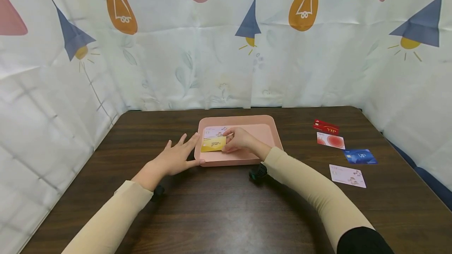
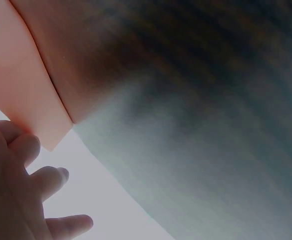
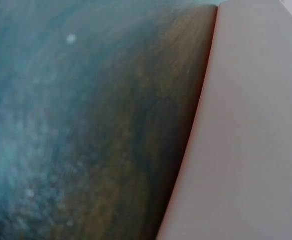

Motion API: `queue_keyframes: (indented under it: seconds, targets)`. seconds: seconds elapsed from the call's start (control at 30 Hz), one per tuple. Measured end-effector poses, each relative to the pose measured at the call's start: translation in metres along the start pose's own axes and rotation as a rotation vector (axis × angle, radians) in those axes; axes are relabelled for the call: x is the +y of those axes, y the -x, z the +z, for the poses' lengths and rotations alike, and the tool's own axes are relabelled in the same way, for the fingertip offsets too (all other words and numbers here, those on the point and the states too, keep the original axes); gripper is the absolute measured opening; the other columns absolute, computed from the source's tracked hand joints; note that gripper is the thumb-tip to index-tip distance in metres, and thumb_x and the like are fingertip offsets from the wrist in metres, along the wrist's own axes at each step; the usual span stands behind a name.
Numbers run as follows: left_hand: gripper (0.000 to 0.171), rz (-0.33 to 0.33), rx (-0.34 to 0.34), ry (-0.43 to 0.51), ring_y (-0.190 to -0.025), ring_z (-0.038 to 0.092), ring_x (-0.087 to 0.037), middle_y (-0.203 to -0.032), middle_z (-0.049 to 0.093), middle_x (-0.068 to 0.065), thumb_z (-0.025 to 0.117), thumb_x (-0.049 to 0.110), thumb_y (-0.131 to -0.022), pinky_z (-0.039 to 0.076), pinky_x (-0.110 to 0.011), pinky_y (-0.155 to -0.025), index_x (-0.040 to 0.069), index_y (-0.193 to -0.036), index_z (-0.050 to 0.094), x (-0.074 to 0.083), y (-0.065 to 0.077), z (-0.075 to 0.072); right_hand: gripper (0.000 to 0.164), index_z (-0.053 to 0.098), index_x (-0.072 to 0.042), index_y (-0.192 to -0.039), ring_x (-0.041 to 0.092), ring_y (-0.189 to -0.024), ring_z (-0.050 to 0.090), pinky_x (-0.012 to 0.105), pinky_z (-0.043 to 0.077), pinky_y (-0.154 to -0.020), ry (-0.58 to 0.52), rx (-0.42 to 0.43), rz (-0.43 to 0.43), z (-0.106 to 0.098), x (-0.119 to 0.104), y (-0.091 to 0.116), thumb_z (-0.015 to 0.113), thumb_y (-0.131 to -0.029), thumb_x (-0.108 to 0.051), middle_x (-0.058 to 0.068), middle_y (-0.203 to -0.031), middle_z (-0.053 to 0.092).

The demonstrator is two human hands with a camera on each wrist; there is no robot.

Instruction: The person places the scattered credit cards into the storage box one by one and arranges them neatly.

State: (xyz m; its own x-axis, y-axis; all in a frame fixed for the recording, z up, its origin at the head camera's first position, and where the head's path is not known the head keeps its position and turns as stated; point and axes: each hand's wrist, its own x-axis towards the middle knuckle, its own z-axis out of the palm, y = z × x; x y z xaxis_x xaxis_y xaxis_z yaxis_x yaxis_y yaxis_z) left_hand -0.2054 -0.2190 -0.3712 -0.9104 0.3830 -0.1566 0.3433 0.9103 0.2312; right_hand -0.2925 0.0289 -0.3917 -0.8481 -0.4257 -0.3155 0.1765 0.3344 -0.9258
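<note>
A pink tray (image 1: 263, 128) lies on the dark wooden table. Inside it, on the left, a yellow card (image 1: 212, 144) lies just in front of a pale lilac card (image 1: 213, 131). My right hand (image 1: 243, 140) reaches over the tray and pinches the yellow card at its right edge. With fingers spread, my left hand (image 1: 173, 159) touches the tray's left side. The left wrist view has the left hand (image 2: 11, 185) beside the tray wall (image 2: 41, 112). Only the tray's side (image 3: 250, 130) and tabletop fill the right wrist view; the right hand is hidden there.
On the right of the table (image 1: 226, 207) lie a red card (image 1: 326, 127), a white card with a red circle (image 1: 330, 140), a blue card (image 1: 360, 156) and a pale lilac card (image 1: 347, 176). A patterned white curtain (image 1: 219, 62) hangs behind and on both sides.
</note>
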Motion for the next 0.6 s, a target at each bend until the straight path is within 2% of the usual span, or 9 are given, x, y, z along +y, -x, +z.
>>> queue_keyframes:
  seconds: [0.17,0.5,0.6]
  targets:
    - [0.097,0.001,0.004,-0.004,-0.154,0.012,-0.042,-0.169,0.018,-0.012,0.056,0.064,-0.098,0.007,-0.075,-0.114,0.011,-0.166,0.011,-0.0007,-0.0008,0.0008,0.059,0.059,0.004,-0.133,0.016,-0.079,0.062,0.025,0.060,-0.069,0.130,0.012,-0.031,0.0003,-0.0008,0.0010,0.083,-0.079,0.010,0.010,-0.095,0.061]
    - [0.097,-0.001,0.002,-0.001,-0.154,0.012,-0.042,-0.169,0.019,-0.012,0.056,0.064,-0.098,0.008,-0.075,-0.114,0.010,-0.166,0.012,0.0000,-0.0014,0.0005,0.056,0.060,0.006,-0.131,0.016,-0.076,0.064,0.027,0.060,-0.068,0.176,0.045,-0.056,-0.0024,-0.0009,0.0022,0.083,-0.080,0.009,0.011,-0.097,0.060]
    - [0.097,-0.001,0.004,-0.003,-0.154,0.013,-0.042,-0.169,0.019,-0.012,0.056,0.064,-0.098,0.008,-0.075,-0.114,0.010,-0.166,0.013,0.0002,-0.0013,0.0003,0.056,0.062,0.004,-0.130,0.014,-0.071,0.062,0.024,0.059,-0.064,0.237,0.058,-0.074,-0.0037,-0.0004,0.0022,0.085,-0.079,0.006,0.010,-0.094,0.060]
